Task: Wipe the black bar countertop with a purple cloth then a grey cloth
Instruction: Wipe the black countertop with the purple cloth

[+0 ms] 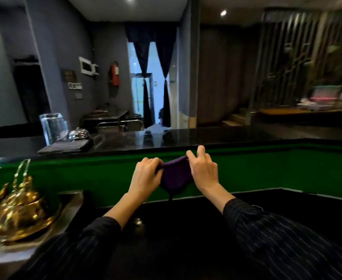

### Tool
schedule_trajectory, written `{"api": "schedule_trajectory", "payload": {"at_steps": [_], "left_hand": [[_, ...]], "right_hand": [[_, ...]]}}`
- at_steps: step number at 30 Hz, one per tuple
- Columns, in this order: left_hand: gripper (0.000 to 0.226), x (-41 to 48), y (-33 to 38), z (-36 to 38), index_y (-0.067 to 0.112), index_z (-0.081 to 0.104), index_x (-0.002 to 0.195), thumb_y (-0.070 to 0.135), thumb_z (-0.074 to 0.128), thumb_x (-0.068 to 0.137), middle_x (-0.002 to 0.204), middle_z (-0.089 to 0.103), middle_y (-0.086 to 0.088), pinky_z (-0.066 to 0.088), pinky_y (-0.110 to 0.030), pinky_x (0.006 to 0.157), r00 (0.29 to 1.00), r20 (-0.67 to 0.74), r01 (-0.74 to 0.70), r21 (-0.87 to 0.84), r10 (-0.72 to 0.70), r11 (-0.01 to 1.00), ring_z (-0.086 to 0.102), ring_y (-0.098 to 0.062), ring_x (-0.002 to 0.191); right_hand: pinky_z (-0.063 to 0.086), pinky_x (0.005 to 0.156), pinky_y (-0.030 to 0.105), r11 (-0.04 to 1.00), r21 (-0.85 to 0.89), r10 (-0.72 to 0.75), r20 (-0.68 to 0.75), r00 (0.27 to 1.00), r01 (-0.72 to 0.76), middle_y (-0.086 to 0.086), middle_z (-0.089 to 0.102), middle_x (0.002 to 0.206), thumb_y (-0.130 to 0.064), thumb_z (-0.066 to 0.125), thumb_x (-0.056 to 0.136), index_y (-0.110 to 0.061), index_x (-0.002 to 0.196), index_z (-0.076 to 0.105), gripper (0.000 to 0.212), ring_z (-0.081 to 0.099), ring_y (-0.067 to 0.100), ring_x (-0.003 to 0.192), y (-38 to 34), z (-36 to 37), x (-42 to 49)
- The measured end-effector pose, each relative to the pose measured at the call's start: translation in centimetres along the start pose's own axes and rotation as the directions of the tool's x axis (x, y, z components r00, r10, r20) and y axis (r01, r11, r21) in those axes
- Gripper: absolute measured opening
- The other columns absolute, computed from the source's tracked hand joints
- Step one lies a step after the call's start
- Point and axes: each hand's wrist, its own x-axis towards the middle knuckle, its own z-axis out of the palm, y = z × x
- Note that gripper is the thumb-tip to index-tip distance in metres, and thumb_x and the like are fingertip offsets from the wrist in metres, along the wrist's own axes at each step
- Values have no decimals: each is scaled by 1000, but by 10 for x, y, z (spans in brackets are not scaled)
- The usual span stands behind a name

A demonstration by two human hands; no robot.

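A purple cloth hangs folded between my two hands, in the air just below the front edge of the black bar countertop. My left hand pinches its left top corner and my right hand pinches its right top corner. The cloth's lower part droops in front of the green panel under the counter. A folded grey cloth lies flat on the countertop at the left.
A clear glass jar and a small silver bell stand behind the grey cloth. Golden teapots sit on a steel surface at lower left. A lower black surface lies under my forearms.
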Motion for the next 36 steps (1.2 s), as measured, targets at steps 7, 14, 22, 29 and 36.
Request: {"api": "schedule_trajectory", "payload": {"at_steps": [7, 14, 22, 29, 36], "left_hand": [[7, 63, 74, 62, 16, 58, 84, 20, 61, 79, 86, 67, -2, 42, -38, 74, 985, 117, -110, -121, 124, 987, 55, -26, 91], [35, 112, 97, 108, 17, 55, 119, 24, 56, 85, 128, 53, -2, 33, -50, 107, 951, 299, -107, 78, 79, 991, 37, -24, 128], [51, 138, 44, 139, 19, 30, 145, 33, 37, 97, 153, 32, 1, 10, -49, 118, 917, 390, -193, 267, 78, 944, 18, -18, 146], [65, 126, 17, 135, 27, 2, 150, 54, 12, 92, 156, -4, 13, -8, -37, 117, 944, 314, -185, 262, 97, 947, -10, -10, 145], [85, 156, -68, 86, 33, -10, 147, 77, -12, 74, 156, -14, 14, -4, -44, 120, 925, 374, -51, 298, -68, 953, -19, -7, 143]], "right_hand": [[41, 66, 37, 693, 303, 671, 60, 739, -654, 15, 68, 98, -24, 39, 102, -17, 113, 50, 17, 65, 37, 91, 55, -23, 33], [45, 65, 37, 816, 345, 531, -134, 837, -463, 8, 70, 101, -21, 46, 100, -17, 105, 51, 8, 65, 31, 93, 93, -5, 74], [29, 105, 46, 939, 263, 59, 514, 856, -223, 5, 61, 127, -30, 32, 103, -24, 122, 46, 25, 53, 25, 123, 139, 67, 125], [8, 119, 50, 940, 250, -40, 758, 651, -234, 10, 20, 162, -61, 24, 98, -23, 153, 25, 66, 14, 27, 150, 127, 99, 177], [5, 120, 52, 946, 202, -1, 785, 620, -253, 15, 6, 163, -56, 27, 99, -19, 156, -8, 77, 5, 31, 151, 98, 145, 204]]}}
